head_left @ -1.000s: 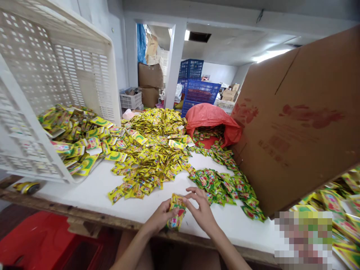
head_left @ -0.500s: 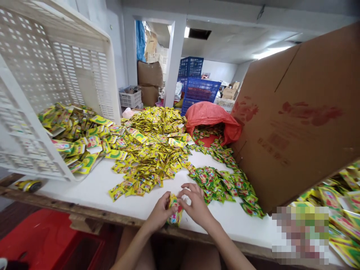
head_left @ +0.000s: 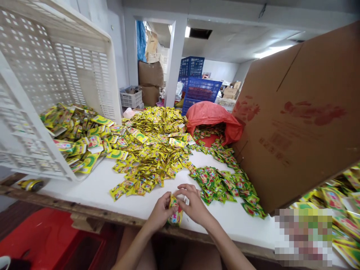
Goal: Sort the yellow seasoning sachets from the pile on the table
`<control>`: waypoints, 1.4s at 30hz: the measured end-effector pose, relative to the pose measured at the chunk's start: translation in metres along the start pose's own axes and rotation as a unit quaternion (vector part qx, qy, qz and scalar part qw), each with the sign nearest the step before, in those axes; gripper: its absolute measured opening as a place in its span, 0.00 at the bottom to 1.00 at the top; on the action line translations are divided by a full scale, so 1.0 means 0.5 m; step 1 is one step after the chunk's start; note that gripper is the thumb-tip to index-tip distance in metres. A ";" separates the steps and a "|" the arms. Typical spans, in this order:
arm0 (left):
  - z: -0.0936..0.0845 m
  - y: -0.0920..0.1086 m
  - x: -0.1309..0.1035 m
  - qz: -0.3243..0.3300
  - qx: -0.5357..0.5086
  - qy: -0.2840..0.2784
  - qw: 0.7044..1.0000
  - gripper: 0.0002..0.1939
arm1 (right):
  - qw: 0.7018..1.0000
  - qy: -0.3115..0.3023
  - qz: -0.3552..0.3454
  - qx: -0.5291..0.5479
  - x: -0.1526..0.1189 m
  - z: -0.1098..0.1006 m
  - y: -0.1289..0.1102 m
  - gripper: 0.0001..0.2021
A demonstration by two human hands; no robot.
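Near the table's front edge, my left hand [head_left: 162, 210] is closed on a small yellow and green packet [head_left: 176, 216]. My right hand [head_left: 191, 202] touches the packet's top from the right, thumb and forefinger pinched at its upper edge. Just beyond my right hand lies a pile of green packets [head_left: 216, 183]. A larger heap of yellow packets [head_left: 152, 157] spreads behind and to the left. Farther back, a red sack [head_left: 212, 112] lies open with green packets in its mouth.
A white crate [head_left: 112, 86] lies tipped on its side at the left, yellow packets spilling out. A big cardboard box [head_left: 298, 112] leans at the right, with more packets beyond it. A red stool [head_left: 42, 240] stands below the table's left edge.
My right hand has shifted slightly left, closer to the top of the packet. My left hand keeps its hold, and the camera view has moved very slightly.
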State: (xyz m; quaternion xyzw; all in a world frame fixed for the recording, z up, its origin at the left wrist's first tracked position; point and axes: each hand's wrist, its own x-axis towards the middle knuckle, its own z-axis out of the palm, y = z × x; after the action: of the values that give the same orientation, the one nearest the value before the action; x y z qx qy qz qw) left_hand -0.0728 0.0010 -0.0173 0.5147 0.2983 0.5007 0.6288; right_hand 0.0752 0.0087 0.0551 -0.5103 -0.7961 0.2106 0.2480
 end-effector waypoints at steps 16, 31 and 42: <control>0.006 -0.001 0.000 -0.012 -0.010 0.002 1.000 0.17 | 0.994 0.021 -0.014 -0.108 -0.027 -0.004 0.017 0.04; 0.012 -0.007 -0.009 -0.002 0.004 0.044 0.999 0.26 | 0.998 0.056 -0.016 -0.028 -0.031 0.010 0.032 0.04; 0.017 0.014 -0.020 0.003 0.103 0.074 0.992 0.12 | 0.931 0.145 0.060 0.330 -0.076 0.094 0.067 0.11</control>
State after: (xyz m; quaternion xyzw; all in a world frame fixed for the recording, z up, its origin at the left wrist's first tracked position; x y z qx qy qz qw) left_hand -0.0705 -0.0116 -0.0094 0.5392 0.3925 0.5060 0.5470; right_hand 0.0837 -0.0168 -0.0087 -0.4714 -0.6047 0.3998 0.5023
